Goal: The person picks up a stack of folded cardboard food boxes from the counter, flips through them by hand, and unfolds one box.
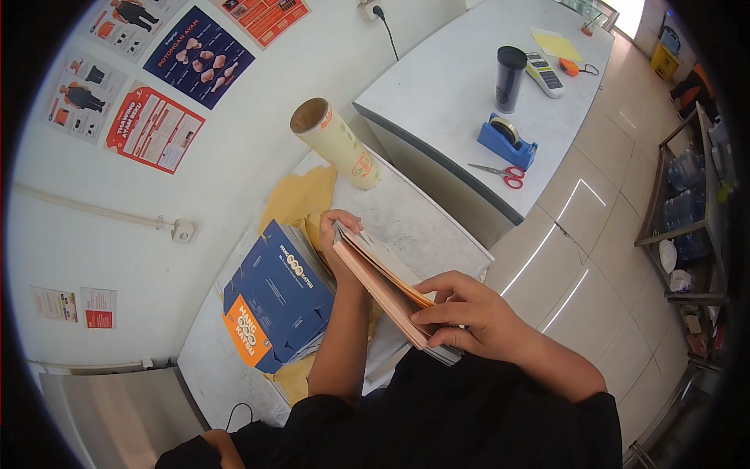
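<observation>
1. In the head view, a stack of layered sheets point(375, 283) is held above the white table point(406, 217), in front of the black-clothed torso.
2. Its far end is gripped by the left hand point(342, 228), fingers curled over the edge.
3. Its near end is held by the right hand point(465, 314) in a narrow grip, layers slightly parted at the fingertips.
4. Blue-and-orange printed cartons point(273, 293) are piled beside the left forearm; a pale roll point(344, 148) is stood beyond them.

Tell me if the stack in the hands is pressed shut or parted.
Parted, at least partly: a gap shows between layers of the stack, where the right hand has its fingers.
</observation>
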